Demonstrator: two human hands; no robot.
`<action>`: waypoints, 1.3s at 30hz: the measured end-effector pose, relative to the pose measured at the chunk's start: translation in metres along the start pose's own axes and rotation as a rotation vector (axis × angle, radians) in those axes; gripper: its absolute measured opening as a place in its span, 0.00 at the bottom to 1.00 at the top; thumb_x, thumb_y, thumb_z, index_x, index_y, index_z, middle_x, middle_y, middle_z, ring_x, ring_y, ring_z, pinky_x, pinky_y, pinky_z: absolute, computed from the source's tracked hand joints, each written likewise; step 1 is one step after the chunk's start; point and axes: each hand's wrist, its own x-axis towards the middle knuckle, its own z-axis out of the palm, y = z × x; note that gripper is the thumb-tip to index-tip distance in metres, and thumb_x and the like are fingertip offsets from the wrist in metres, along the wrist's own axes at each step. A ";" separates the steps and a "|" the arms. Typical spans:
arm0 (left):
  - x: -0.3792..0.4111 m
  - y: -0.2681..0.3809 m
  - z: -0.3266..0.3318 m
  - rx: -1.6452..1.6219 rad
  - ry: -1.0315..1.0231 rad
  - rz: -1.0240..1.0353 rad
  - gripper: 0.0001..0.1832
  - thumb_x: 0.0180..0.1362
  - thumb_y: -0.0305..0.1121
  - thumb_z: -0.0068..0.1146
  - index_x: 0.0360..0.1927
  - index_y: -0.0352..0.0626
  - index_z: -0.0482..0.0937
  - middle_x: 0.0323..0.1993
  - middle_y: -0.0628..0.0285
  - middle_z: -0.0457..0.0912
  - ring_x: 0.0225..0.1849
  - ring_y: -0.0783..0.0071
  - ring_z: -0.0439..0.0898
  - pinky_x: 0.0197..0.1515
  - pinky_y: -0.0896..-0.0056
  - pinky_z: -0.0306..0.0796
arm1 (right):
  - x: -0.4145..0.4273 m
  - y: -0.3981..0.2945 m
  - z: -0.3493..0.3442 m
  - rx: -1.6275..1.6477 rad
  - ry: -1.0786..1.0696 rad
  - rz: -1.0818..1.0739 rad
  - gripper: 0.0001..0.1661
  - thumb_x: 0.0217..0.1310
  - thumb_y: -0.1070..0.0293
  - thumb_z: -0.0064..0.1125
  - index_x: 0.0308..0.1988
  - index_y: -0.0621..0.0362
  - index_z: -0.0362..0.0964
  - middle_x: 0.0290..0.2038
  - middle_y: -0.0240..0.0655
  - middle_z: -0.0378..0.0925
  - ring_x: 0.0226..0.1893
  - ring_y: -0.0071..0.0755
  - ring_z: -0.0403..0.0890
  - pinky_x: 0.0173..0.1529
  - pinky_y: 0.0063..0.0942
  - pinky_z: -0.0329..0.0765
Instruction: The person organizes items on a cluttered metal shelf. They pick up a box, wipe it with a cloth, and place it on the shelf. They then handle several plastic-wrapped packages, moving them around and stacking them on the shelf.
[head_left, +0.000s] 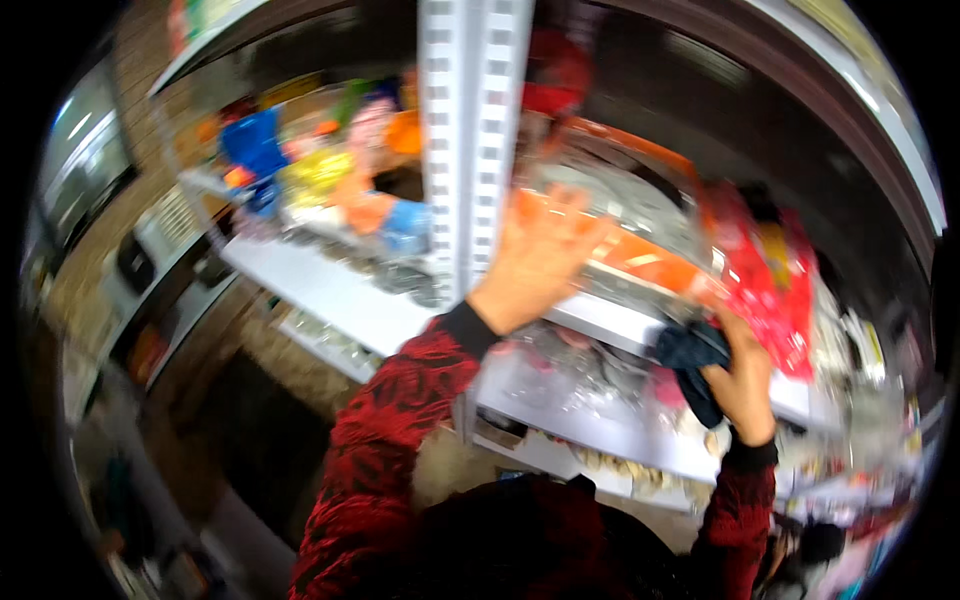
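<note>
My left hand lies over the front of an orange-edged box, close to a white perforated shelf post. Its fingers are spread on the orange side; blur hides whether they grip it. Clear plastic or clear-wrapped contents show inside the box. In my right hand is a dark cloth, bunched between thumb and fingers and hanging below the shelf edge. That hand's fingertips reach up to the box's right front corner. Just right of the box are red plastic bags.
Left of the post, a white shelf carries a blue bag, a yellow bag and other packets. A lower shelf holds clear plastic items. A person appears at the lower right.
</note>
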 end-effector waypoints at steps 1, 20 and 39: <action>-0.005 0.002 0.005 0.034 0.082 0.000 0.40 0.36 0.37 0.66 0.57 0.53 0.64 0.59 0.53 0.56 0.63 0.53 0.54 0.56 0.32 0.48 | -0.004 0.001 0.001 -0.040 0.029 -0.055 0.38 0.31 0.79 0.53 0.52 0.54 0.65 0.42 0.46 0.73 0.40 0.50 0.76 0.42 0.35 0.73; -0.015 0.042 0.013 0.017 0.143 0.174 0.35 0.39 0.37 0.64 0.56 0.57 0.67 0.61 0.58 0.59 0.62 0.55 0.57 0.58 0.37 0.47 | -0.131 0.039 -0.071 -0.016 0.417 0.278 0.25 0.36 0.81 0.51 0.42 0.63 0.71 0.42 0.43 0.74 0.43 0.41 0.75 0.49 0.27 0.69; -0.046 0.018 0.017 -0.229 0.505 -0.220 0.30 0.43 0.24 0.54 0.54 0.33 0.63 0.56 0.44 0.64 0.59 0.46 0.60 0.60 0.55 0.56 | 0.074 -0.083 0.011 -0.234 0.585 -0.648 0.19 0.40 0.72 0.56 0.39 0.52 0.76 0.39 0.41 0.75 0.35 0.39 0.78 0.37 0.28 0.75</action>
